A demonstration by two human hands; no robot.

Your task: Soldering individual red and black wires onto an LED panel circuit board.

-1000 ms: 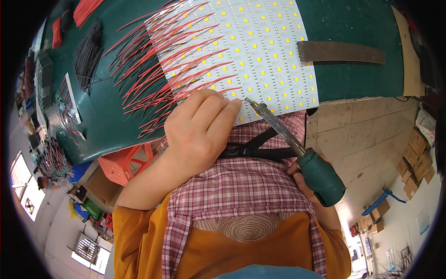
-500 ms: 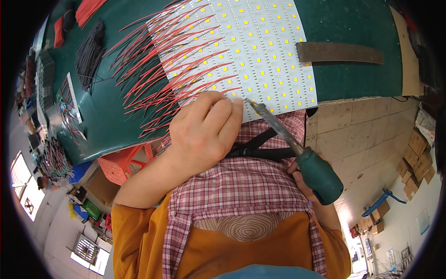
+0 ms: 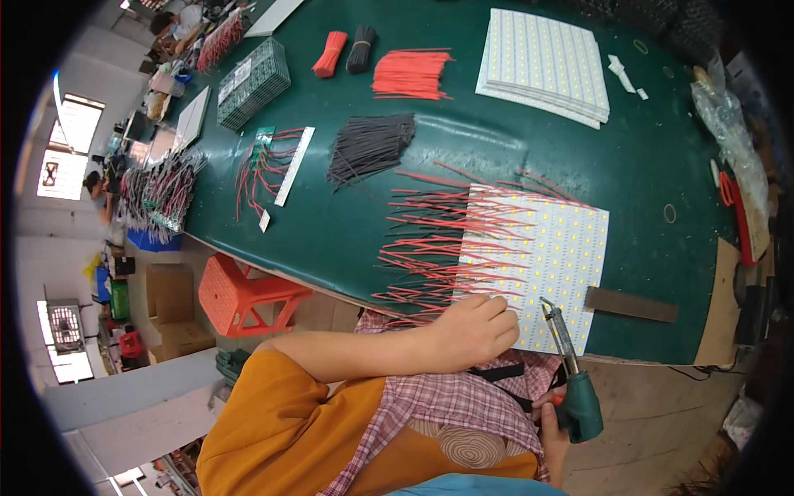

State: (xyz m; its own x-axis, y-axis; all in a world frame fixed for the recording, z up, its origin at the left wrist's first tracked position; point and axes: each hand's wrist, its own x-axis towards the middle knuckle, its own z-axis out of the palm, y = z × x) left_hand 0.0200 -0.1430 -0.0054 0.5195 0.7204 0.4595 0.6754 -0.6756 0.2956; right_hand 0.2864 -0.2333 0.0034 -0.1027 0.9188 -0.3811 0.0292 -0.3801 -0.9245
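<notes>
Worktop, green-surfaced, bearing most of the items below. Stool, red, beside the worktop's near edge at left. Stack of panels, white with rows of yellow squares, at the far side. Single panel, same pattern, flat at the near edge of the worktop, lower corner beside the person's apron. Red and black leads, many, fanned across the panel's left portion and out over the green surface. Grid-like stack, grey-green, far left. Black wires, loose heap, beyond the leads. Red wires, heap, farther back. Soldering iron, green handle, metal shaft slanting up to the left, tip over the lower part of the panel; contact between tip and panel cannot be told. Left hand, over the panel's lower left, fingers curled and close together, near the tip; whether they pinch a lead cannot be told. Right hand, partly hidden, fingers closed round the iron's handle. Brown strip, one end on the panel's right edge. Narrow white strip, at left, with thin wires beside it. Tied bundle, red, small.
</notes>
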